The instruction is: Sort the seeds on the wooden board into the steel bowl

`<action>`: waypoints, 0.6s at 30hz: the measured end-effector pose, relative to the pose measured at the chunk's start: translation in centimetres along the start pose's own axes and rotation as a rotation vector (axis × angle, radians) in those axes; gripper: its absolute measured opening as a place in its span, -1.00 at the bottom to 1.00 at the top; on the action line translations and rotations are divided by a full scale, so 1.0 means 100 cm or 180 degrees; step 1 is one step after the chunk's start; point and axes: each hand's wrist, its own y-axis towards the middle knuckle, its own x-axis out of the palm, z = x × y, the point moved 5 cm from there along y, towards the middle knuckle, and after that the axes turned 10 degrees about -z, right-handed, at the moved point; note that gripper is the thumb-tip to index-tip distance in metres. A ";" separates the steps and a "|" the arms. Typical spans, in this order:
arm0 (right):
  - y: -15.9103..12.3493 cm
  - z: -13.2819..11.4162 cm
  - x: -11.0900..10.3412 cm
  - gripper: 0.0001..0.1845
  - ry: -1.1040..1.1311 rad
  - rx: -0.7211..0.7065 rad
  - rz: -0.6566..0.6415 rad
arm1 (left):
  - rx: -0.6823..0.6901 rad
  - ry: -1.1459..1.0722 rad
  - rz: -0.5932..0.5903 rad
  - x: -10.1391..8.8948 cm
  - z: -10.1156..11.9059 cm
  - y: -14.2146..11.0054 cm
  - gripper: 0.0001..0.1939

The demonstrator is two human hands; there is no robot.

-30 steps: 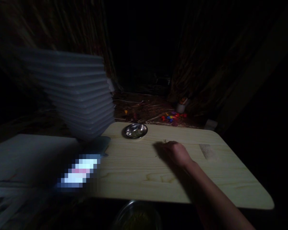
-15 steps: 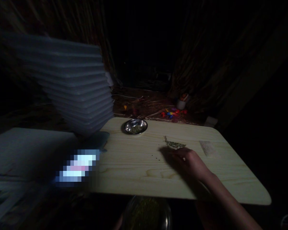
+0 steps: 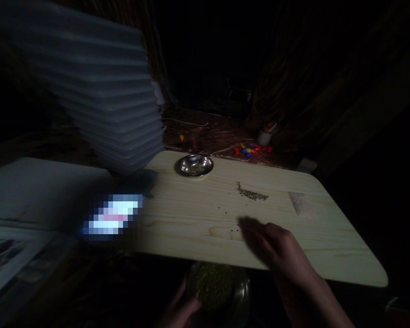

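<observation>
Fingers (image 3: pixel 263 231) of 1 right hand (image 3: pixel 285 248), lower right of centre: curled nearly closed above the table (image 3: pixel 187 232); contents, if any, not discernible. 1 left hand (image 3: pixel 184 307), bottom centre: thumb at the rim of 1 large bowl (image 3: pixel 245 291) with green grains (image 3: pixel 213 284). 1 loose grain row (image 3: pixel 252 194), right of centre. 1 small metal bowl (image 3: pixel 205 160), upper centre. Handling, as judged: fingertips low, strokes slow; large bowl level, close beneath table edge.

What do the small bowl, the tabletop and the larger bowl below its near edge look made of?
Small bowl: probably stainless steel, polished; bright, mirror-like highlights inside.
Tabletop: pale wood or wood-print laminate, smooth; grain lines show, can't tell which.
Larger bowl: glossy, metal or glass; highlight on its right side, too dark to settle.
</observation>
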 end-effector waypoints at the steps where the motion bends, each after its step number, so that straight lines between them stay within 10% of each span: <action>1: -0.003 0.000 0.000 -0.70 0.0094 -0.0010 0.0000 | -0.0001 0.0020 -0.0016 0.000 0.000 0.001 -0.34; 18: -0.017 -0.004 0.014 -0.73 0.0603 0.0004 0.0213 | -0.0018 -0.0226 -0.0300 -0.003 -0.005 0.000 -0.29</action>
